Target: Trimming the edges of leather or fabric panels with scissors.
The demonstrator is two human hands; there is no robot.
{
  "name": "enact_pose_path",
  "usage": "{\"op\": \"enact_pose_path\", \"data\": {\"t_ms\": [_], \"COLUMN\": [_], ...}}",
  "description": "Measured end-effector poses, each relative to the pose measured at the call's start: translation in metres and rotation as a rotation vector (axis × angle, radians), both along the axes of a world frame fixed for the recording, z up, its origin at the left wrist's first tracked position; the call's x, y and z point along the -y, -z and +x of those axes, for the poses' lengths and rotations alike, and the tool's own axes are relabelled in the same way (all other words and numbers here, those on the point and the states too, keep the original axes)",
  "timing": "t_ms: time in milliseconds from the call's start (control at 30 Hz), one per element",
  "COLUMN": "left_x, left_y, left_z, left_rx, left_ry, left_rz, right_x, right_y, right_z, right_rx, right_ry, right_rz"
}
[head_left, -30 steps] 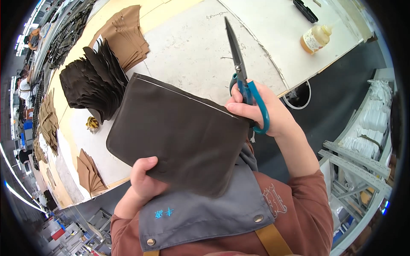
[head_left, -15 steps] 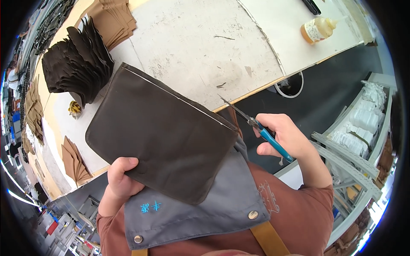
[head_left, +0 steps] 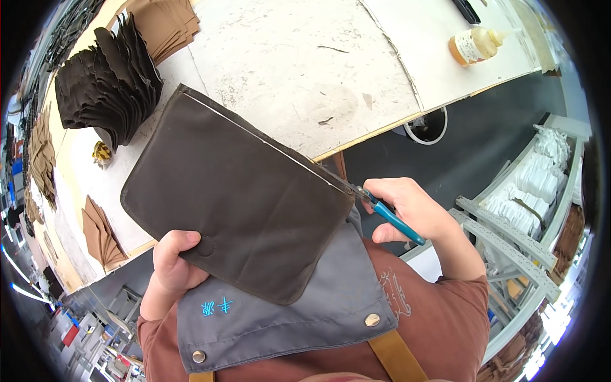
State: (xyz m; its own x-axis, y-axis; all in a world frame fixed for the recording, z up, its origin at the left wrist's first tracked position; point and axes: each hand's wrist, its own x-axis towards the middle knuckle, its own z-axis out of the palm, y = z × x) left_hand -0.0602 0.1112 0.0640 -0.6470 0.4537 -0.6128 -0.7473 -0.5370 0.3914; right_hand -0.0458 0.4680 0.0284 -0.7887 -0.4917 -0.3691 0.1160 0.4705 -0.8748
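A flat dark brown leather panel (head_left: pixel 232 197), with a pale line along its upper edge, lies slantwise over my apron and the table's edge. My left hand (head_left: pixel 177 260) pinches its lower left edge, thumb on top and fingers beneath. In my right hand (head_left: pixel 407 207) is a pair of scissors (head_left: pixel 398 223) with teal handles. Their blades meet the panel's right corner, at the end of the pale line; the blade tips are partly lost against the dark leather.
A thick stack of dark leather pieces (head_left: pixel 111 83) stands at the table's left, brown pieces (head_left: pixel 167 28) behind it and more (head_left: pixel 102 234) nearer me. A glue bottle (head_left: pixel 471 48) sits far right. Beyond the table edge are a round bin (head_left: pixel 428 127) and a metal rack (head_left: pixel 509 235).
The scissors have moved left and down from a spot clear of the panel to its right corner. My left hand keeps its hold on the panel, and the whole view has shifted slightly.
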Motion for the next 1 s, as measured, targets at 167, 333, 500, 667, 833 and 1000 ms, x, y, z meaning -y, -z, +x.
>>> {"op": "enact_pose_path", "data": {"t_ms": [167,333,500,667,833,1000], "left_x": [0.0016,0.0020,0.0001,-0.0020,-0.0017,-0.0020], "left_y": [0.0003,0.0022,0.0021,0.0016,0.0034,0.0031], "left_z": [0.0002,-0.0015,-0.0020,-0.0025,-0.0043,-0.0052], "left_rx": [0.015,0.037,0.031,0.036,0.035,0.038], "left_ry": [-0.011,0.003,-0.011,-0.016,0.015,0.007], "left_rz": [0.012,0.025,-0.005,-0.029,-0.042,-0.044], "right_x": [-0.0019,-0.0025,-0.0014,-0.0049,-0.0047,-0.0045], "right_y": [-0.0017,-0.0029,-0.0020,-0.0009,-0.0016,0.0015], "right_z": [-0.0023,-0.0034,-0.0046,-0.0027,-0.0033,-0.0008], "right_rx": [0.038,0.056,0.031,0.030,0.000,0.005], "right_ry": [-0.016,-0.011,0.014,0.019,0.011,0.074], "right_rz": [0.004,-0.002,-0.025,-0.012,0.017,0.005]}}
